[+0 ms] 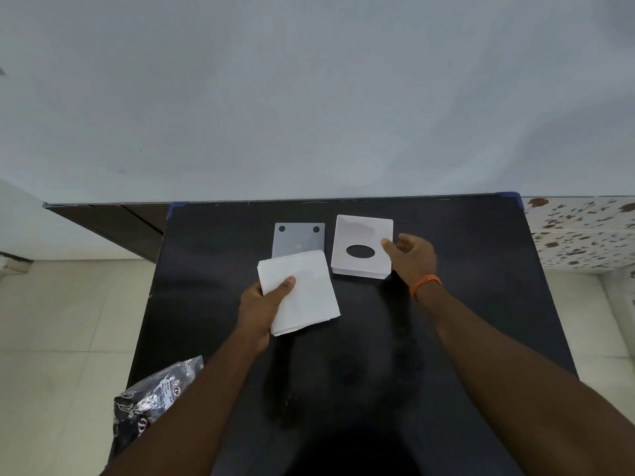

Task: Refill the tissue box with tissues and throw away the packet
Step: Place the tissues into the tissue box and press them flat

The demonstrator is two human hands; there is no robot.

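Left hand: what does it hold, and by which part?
The left hand holds the tissue stack by its near-left corner, thumb on top.

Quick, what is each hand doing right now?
Left hand: closed on the stack of tissues, thumb on top.
Right hand: open, fingers at the right edge of the white tissue box, not gripping it.

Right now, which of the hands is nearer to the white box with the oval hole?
Right. The right hand touches the right edge of the white box. The left hand is apart from it, lower left, holding the stack of tissues.
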